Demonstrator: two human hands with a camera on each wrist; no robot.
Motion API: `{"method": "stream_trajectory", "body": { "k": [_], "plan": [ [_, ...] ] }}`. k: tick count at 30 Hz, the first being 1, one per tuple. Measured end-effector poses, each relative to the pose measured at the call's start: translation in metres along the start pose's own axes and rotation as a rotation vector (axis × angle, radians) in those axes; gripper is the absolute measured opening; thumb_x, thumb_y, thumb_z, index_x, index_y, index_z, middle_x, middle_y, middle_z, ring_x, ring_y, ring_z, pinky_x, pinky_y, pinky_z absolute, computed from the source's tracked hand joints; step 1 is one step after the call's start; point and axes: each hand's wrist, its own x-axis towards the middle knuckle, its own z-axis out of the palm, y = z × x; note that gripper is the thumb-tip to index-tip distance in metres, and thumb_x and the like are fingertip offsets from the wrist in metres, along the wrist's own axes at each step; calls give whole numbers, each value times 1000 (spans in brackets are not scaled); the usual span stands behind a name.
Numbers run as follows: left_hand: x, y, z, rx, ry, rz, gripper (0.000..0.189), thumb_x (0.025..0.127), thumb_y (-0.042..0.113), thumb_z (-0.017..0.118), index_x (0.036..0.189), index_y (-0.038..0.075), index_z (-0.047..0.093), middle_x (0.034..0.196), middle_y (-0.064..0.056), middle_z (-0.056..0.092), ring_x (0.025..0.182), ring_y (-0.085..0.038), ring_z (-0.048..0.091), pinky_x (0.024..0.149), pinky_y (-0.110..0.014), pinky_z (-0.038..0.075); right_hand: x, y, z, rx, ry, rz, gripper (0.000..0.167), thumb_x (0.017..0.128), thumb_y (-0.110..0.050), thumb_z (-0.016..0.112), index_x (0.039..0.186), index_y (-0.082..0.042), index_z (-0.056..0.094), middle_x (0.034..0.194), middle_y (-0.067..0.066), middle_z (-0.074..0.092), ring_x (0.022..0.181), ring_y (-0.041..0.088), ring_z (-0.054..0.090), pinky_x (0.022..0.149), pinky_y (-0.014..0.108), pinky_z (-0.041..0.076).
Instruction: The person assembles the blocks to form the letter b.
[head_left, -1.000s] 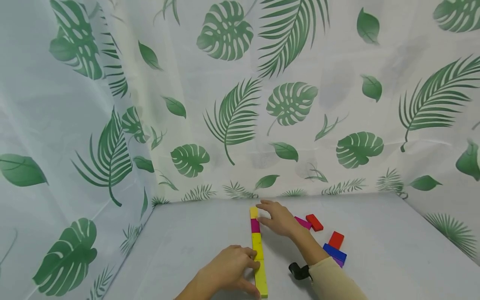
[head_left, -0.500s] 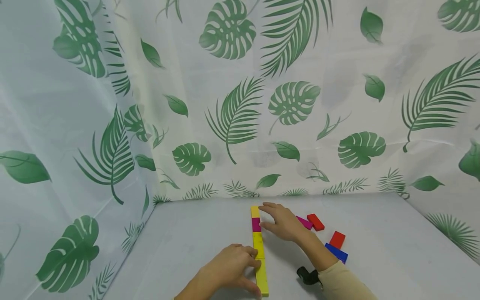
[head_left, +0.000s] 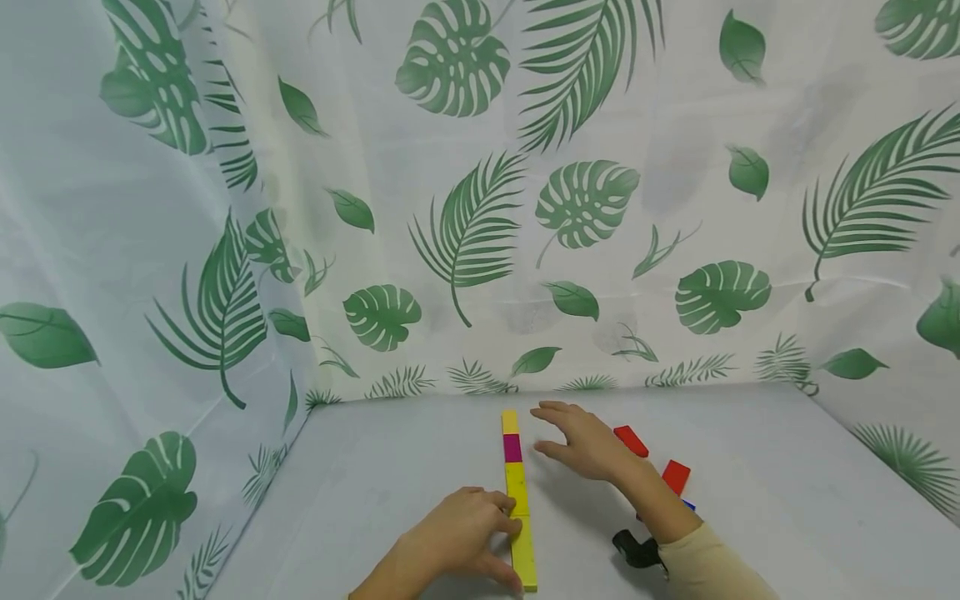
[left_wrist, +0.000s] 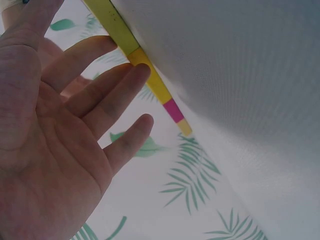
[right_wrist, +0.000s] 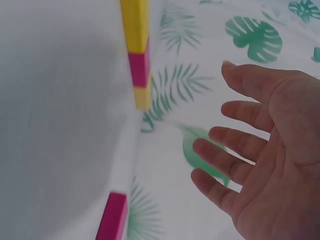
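Observation:
A straight row of flat blocks runs away from me on the pale table. From near to far stand a long yellow-green block (head_left: pixel 525 560), a long yellow block (head_left: pixel 516 482), a short magenta block (head_left: pixel 513 448) and a small light yellow block (head_left: pixel 510 422). My left hand (head_left: pixel 459 533) lies along the row's left side, fingertips at its edge near the joint of the two long blocks, thumb at the near end. In the left wrist view its fingers (left_wrist: pixel 117 102) are relaxed. My right hand (head_left: pixel 587 443) hovers right of the far end, fingers spread, holding nothing.
Right of the row lie two loose red blocks (head_left: pixel 631 441) and a blue block (head_left: pixel 688 505), mostly behind my right forearm. A loose magenta block (right_wrist: pixel 112 217) shows in the right wrist view. A leaf-printed white curtain (head_left: pixel 480 358) closes off the back.
My right hand has moved away from the far end of the row to the right, now covering the loose magenta block in the head view. The left hand and the row stay put.

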Motion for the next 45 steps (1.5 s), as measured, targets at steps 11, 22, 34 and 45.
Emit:
{"method": "stream_trajectory", "body": {
  "k": [11,22,34,45],
  "plan": [
    [0,0,-1,-4,1,2,68,75,74,78,130,34,74,134,9,69,124,-6,61,109,-39,52,-25,37,-23,-8,-1,4,56,97,-40,73,144,-11,62,149,15,59,139,41,53,112,64,44],
    [-5,0,1,32,66,49,69,74,74,78,129,32,75,134,5,70,126,-7,62,109,-39,52,-50,66,-47,100,-111,33,54,96,-38,74,141,-10,63,129,9,69,111,28,64,90,46,59],
    [-5,1,-1,28,56,46,68,74,73,79,128,32,75,134,5,70,125,-6,62,108,-39,52,-74,89,-63,254,-297,3,48,92,-24,79,136,-6,68,122,12,72,94,14,64,69,25,57],
    [-2,1,-1,-15,11,5,69,74,72,80,130,32,75,135,7,69,127,-6,61,110,-40,50,-78,92,-68,298,-454,28,44,81,-16,87,124,-18,77,123,6,74,104,27,66,84,47,57]
  ]
}}
